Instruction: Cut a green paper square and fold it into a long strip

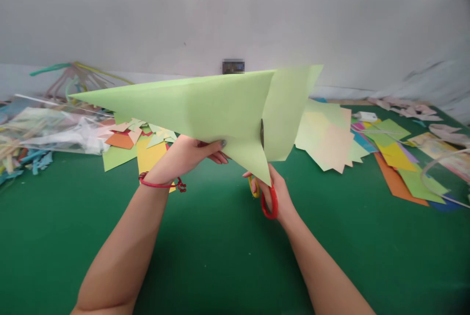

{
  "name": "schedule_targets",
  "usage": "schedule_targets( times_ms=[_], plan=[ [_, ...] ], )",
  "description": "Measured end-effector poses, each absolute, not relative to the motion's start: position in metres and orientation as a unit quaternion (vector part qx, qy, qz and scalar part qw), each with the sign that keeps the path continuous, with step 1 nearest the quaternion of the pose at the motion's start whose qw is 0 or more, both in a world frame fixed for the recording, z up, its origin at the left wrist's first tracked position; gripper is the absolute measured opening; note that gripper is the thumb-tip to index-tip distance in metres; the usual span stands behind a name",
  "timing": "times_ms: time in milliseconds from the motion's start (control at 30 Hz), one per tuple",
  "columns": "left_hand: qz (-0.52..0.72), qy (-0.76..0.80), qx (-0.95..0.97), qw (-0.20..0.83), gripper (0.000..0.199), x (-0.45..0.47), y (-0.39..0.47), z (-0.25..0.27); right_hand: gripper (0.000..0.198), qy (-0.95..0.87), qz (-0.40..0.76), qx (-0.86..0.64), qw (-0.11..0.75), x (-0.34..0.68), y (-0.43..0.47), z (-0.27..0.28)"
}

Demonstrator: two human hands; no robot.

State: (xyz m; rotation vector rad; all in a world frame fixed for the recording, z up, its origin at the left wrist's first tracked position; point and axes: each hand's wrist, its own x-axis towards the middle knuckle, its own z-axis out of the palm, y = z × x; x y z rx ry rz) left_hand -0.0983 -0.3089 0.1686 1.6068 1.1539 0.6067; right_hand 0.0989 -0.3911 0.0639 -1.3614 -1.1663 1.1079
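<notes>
1. On our left, the green paper's (223, 104) long tip sticks out past our left hand (194, 153). It could droop, since no hand holds it there.
2. Our left thumb and fingers pinch the paper's bottom edge. If they slip, the sheet could twist and the cut could go crooked.
3. The paper is up in the air above the table (220, 261), so it could wobble.
4. Our right hand (282, 192) has its fingers curled in the scissors' (275, 201) handles; we can't tell how hard they squeeze. A bent flap could jam the blades and tear.
</notes>
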Motion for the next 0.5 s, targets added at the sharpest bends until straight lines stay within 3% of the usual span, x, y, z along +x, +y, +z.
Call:
schedule_targets(
  times_ms=[500],
  plan=[
    [0.25, 0.449, 0.671, 0.535, 0.025, -0.0999, -0.3077, 0.1663, 0.033, -0.512, 0.452, -0.497, 0.535, 0.095, -0.3876, 0.0586]
  ],
)
